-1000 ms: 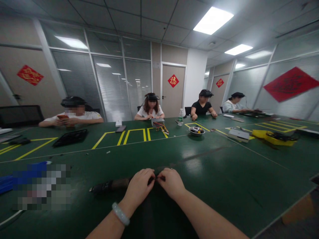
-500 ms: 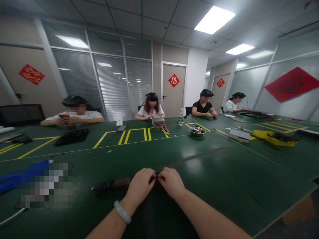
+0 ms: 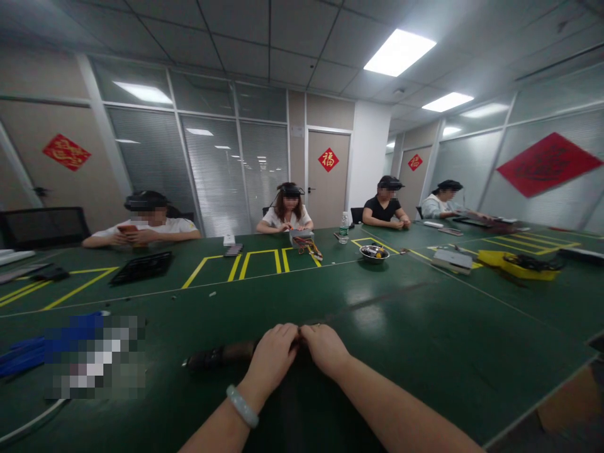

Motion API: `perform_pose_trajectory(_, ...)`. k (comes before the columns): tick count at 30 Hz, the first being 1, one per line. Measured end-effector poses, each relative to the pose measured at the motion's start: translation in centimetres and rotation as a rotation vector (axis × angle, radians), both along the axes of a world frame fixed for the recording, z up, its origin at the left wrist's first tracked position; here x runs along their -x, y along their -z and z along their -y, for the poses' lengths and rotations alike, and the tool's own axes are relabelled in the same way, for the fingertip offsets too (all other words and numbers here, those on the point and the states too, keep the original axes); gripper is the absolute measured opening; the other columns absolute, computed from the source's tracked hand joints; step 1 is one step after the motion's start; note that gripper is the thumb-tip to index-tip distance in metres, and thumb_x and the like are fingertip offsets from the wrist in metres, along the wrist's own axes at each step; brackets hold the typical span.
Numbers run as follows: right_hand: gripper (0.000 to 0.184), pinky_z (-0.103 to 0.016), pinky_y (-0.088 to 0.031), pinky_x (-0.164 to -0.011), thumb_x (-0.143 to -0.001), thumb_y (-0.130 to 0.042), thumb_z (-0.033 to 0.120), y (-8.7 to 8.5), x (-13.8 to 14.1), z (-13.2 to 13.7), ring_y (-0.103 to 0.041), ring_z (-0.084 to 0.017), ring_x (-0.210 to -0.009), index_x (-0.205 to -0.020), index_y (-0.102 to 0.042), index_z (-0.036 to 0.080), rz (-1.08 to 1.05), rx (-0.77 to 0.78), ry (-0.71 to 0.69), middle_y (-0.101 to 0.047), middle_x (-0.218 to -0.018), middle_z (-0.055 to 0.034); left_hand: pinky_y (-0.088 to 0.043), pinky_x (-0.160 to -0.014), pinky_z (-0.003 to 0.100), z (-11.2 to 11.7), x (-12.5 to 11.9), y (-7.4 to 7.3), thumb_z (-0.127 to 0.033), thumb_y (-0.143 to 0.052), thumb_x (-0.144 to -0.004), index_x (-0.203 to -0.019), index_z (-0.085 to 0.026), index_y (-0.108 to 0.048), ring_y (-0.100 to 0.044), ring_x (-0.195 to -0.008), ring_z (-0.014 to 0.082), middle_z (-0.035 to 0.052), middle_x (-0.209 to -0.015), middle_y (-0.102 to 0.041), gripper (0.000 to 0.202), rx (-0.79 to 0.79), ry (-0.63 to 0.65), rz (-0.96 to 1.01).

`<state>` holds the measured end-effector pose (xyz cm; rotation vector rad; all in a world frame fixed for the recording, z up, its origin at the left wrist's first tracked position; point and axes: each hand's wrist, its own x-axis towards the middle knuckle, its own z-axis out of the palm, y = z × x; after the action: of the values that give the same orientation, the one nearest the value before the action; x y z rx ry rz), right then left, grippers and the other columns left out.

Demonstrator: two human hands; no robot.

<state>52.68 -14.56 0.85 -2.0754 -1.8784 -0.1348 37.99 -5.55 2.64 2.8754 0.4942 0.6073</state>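
My left hand, with a pale bangle on its wrist, and my right hand meet fingertip to fingertip over the green table. Both are closed, their fingers curled and pinched together. What sits between them, if anything, is hidden by the fingers. Left of my left hand lies a dark electric screwdriver, its metal tip pointing left; its far end disappears behind that hand. I cannot tell whether my fingers touch the tool.
Blue material and a white cable lie at the left. Farther off are a black tray, a metal bowl of small parts, a water bottle and a yellow tray. Several people sit across the table.
The view has tilted slightly, so everything sits a little lower. My hands stay together, their fingers slightly more curled. The screwdriver remains beside my left hand.
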Motion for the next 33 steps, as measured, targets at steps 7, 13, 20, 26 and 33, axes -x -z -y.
perform_pose_trajectory(7,0.019,-0.027,-0.040,-0.080,-0.091,-0.042,0.014,-0.7,0.3,0.3,-0.060,-0.016,-0.091,-0.095,-0.059,0.021,-0.019,-0.006,0.050,-0.065,-0.095,-0.0025,-0.029,-0.112,0.047,-0.1,0.3,0.2,-0.015,-0.054,-0.086,-0.104,-0.024,-0.059,-0.046,-0.126,0.0214,0.0032,-0.138,-0.050,0.021,-0.095,0.006,0.073)
perform_pose_trajectory(13,0.019,-0.027,-0.039,-0.080,-0.091,-0.042,0.013,-1.0,0.3,0.3,-0.058,-0.016,-0.090,-0.098,-0.058,0.021,-0.012,-0.011,0.051,-0.063,-0.098,-0.0032,-0.027,-0.114,0.048,0.1,1.4,-1.2,-0.025,-0.052,-0.091,-0.112,-0.026,-0.058,-0.047,-0.125,0.0206,0.0030,-0.133,-0.054,0.023,-0.071,0.018,0.130)
perform_pose_trajectory(20,0.015,-0.027,-0.038,-0.078,-0.088,-0.046,0.014,-1.9,-4.3,3.8,-0.059,-0.017,-0.091,-0.092,-0.058,0.022,-0.064,0.011,0.173,-0.064,-0.097,-0.0023,-0.026,-0.113,0.051,-0.4,2.6,-1.4,-0.028,-0.045,-0.094,-0.111,-0.026,-0.061,-0.048,-0.124,0.0212,0.0035,-0.129,-0.057,0.023,-0.035,-0.006,0.161)
perform_pose_trajectory(26,0.016,-0.027,-0.037,-0.077,-0.088,-0.042,0.019,-1.4,-15.0,14.5,-0.059,-0.016,-0.089,-0.086,-0.058,0.024,-0.124,-0.005,0.427,-0.065,-0.095,-0.0063,-0.028,-0.112,0.049,-0.6,2.6,-1.2,-0.030,-0.045,-0.095,-0.115,-0.028,-0.060,-0.049,-0.124,0.0197,0.0017,-0.130,-0.056,0.025,-0.004,0.018,0.130)
perform_pose_trajectory(33,0.022,-0.031,-0.040,-0.067,-0.087,-0.039,0.035,0.4,-26.7,28.0,-0.062,-0.023,-0.078,-0.088,-0.057,0.023,-0.108,0.016,0.710,-0.067,-0.094,-0.0087,-0.034,-0.110,0.046,-0.2,2.0,-1.1,-0.039,-0.044,-0.095,-0.118,-0.030,-0.061,-0.051,-0.123,0.0213,0.0008,-0.130,-0.057,0.030,0.070,0.053,0.035)
